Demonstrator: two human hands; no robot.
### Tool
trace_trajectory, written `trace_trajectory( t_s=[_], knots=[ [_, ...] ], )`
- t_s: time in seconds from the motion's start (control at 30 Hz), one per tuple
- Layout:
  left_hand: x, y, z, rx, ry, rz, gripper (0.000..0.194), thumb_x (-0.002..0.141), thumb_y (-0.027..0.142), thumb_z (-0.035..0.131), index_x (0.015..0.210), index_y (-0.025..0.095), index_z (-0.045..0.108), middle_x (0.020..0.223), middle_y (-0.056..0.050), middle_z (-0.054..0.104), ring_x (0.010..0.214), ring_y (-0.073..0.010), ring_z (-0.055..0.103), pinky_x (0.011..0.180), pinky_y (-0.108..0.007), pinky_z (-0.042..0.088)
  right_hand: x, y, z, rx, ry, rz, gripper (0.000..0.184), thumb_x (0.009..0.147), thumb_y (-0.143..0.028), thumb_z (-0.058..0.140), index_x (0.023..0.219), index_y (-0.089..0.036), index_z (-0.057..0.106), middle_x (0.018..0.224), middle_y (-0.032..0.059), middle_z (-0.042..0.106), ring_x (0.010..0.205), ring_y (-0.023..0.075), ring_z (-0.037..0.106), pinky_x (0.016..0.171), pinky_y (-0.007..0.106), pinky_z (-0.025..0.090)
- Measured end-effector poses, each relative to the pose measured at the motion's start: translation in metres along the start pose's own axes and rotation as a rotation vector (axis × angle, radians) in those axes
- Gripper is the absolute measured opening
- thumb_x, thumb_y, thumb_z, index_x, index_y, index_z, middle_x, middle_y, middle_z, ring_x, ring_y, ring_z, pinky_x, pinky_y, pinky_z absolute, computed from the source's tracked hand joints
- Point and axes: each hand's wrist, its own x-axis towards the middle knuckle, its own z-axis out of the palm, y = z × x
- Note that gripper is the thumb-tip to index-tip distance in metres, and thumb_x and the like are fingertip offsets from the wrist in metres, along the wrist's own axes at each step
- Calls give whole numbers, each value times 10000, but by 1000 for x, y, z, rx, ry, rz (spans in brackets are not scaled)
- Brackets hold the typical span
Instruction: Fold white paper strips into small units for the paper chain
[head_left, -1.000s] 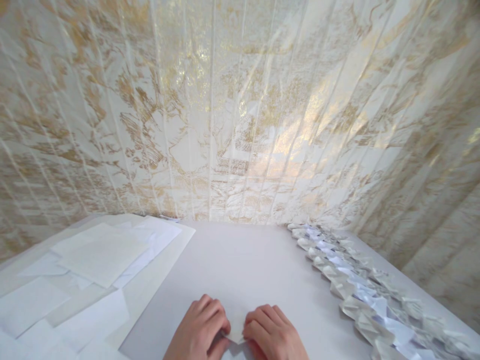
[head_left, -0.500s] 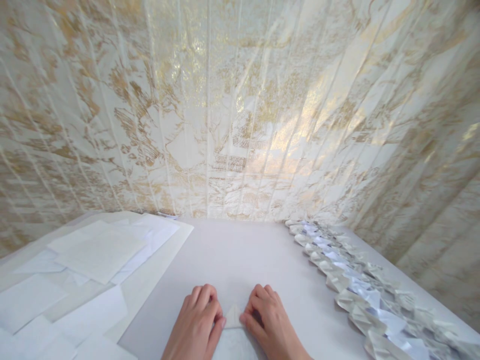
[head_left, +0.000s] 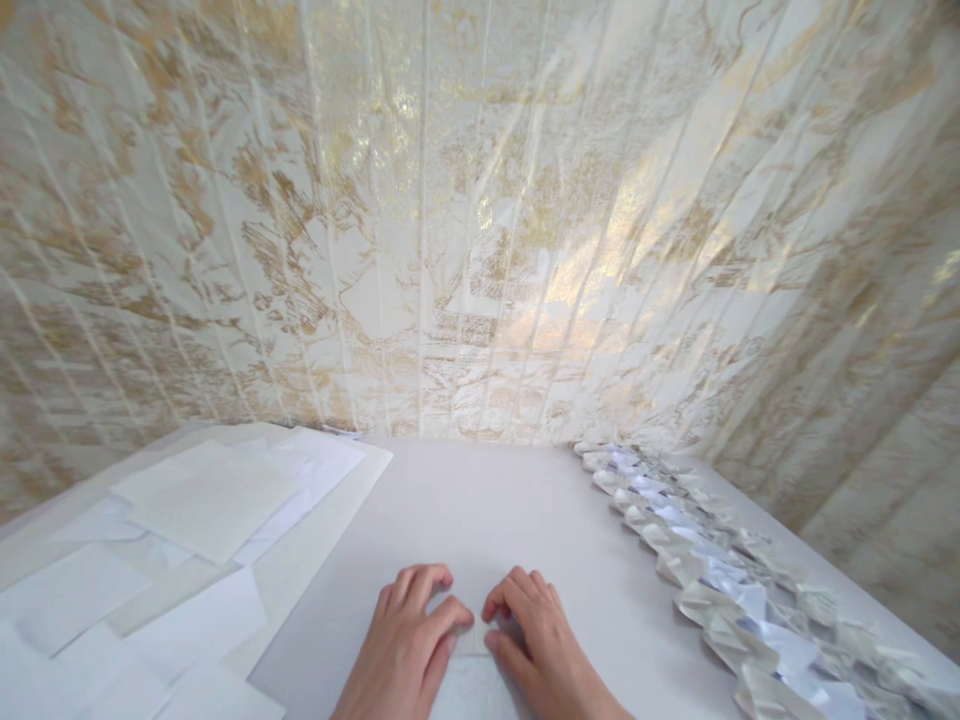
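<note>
A partly folded sheet of white paper [head_left: 476, 688] lies on the table at the bottom middle, between my two hands. My left hand [head_left: 409, 635] is curled at its left edge, with the forefinger reaching over the folded top and the thumb pressing just below. On the other side, my right hand [head_left: 536, 635] holds the right edge of the fold between a bent forefinger and the thumb. A straight crease line crosses the paper between the thumbs. The fingers partly cover the upper end of the fold.
Loose white paper sheets [head_left: 202, 500] lie overlapping on the left side of the table [head_left: 480, 500]. Along the right side run rows of folded paper pieces [head_left: 720, 590], grey-white and bluish white. A gold-patterned curtain [head_left: 465, 250] hangs behind the table.
My left forefinger has stretched rightward over the top of the paper, where a pointed tip showed before. The right hand stays almost in place. The view has shifted slightly.
</note>
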Motion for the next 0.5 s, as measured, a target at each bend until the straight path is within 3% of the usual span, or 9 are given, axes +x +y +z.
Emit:
trace_trajectory(
  t_s=[0.17,0.33,0.5],
  knots=[
    [0,-1,2,-15,20,2,300,809,20,499,883,273,643,1137,-26,558,1080,-241,492,882,-391,419,2,-14,3,-28,42,104,205,744,-113,693,868,-216,566,912,11,597,892,242,541,822,391,390],
    [-1,-2,4,-15,35,-2,326,812,10,501,898,283,657,1129,-21,562,1087,-239,488,890,-397,423,4,-23,-6,33,-40,170,304,703,-9,579,923,-217,579,964,27,599,944,250,533,872,430,381],
    [0,-3,1,-8,14,-5,313,807,24,505,884,279,669,1130,-24,567,1077,-235,492,887,-388,438,2,-11,-15,108,-102,136,447,608,8,470,962,-231,601,923,17,567,940,239,537,909,444,377]
  ],
)
